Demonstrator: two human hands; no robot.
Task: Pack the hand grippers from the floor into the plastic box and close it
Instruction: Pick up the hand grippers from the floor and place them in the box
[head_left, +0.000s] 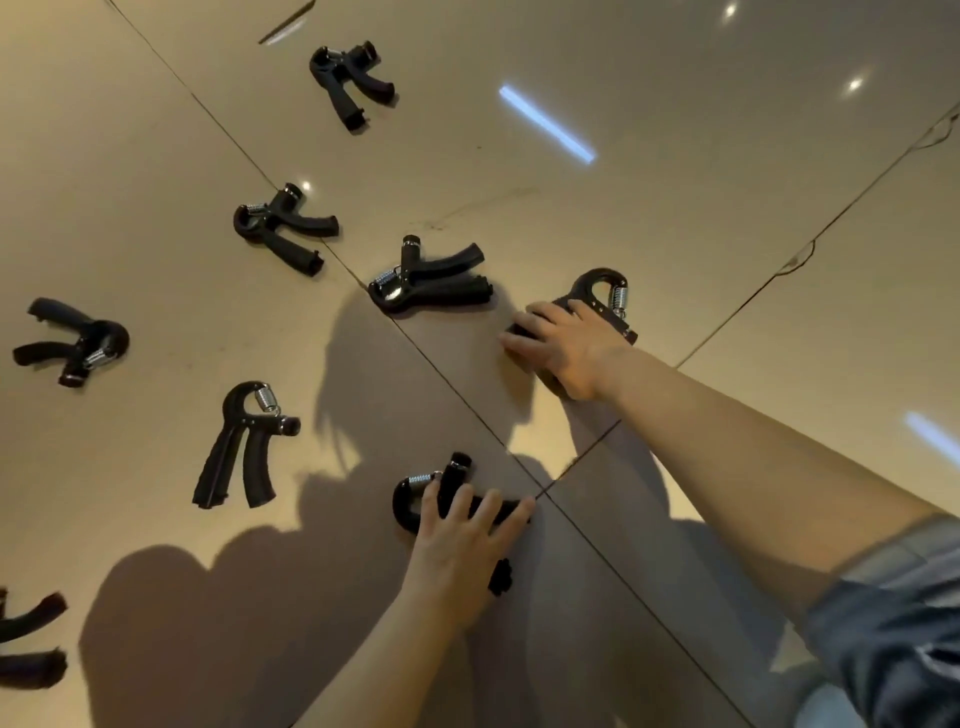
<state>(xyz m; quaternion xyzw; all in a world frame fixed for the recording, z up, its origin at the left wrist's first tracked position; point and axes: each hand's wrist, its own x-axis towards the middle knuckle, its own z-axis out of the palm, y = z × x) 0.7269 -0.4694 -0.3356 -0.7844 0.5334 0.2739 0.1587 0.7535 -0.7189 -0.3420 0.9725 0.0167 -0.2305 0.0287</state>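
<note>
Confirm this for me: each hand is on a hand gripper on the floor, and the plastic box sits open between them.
Not quite. The head view shows no plastic box anywhere. The rest holds: the left hand is on one hand gripper and the right hand on another hand gripper, both on the tiled floor.

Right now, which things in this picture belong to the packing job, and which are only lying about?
Job:
- seven free black spring hand grippers, e.g.
- gripper under left hand
- gripper under right hand

Lying about:
- thin dark strip on glossy tiled floor
- plastic box: not in view
</note>
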